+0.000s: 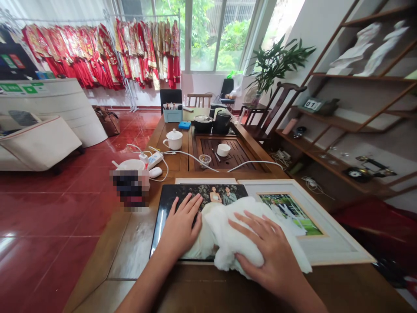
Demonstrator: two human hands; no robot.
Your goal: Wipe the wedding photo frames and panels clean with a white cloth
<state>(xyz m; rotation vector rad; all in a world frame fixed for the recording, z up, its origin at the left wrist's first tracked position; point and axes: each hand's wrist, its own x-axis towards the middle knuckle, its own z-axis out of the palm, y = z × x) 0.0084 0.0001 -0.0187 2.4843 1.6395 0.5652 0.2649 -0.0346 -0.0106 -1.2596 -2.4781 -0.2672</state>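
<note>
A glossy dark photo panel (203,191) showing a couple lies flat on the wooden table in front of me. My left hand (184,221) rests on the panel's left part with its fingers stretched out. A thick, fluffy white cloth (224,224) is bunched over the panel's right side. My right hand (265,248) presses down on this cloth and grips it, fingers over the top and thumb at the near side. Beside the panel is a white-bordered framed photo (339,243) of another couple, partly covered by the cloth.
On the wooden table (127,252) stand a lidded white cup (173,140), a power strip (153,160), a white mouse (155,172) and a slatted tea tray (237,158). A white cable (192,153) runs across behind the panel. Wooden shelves (345,126) rise at right.
</note>
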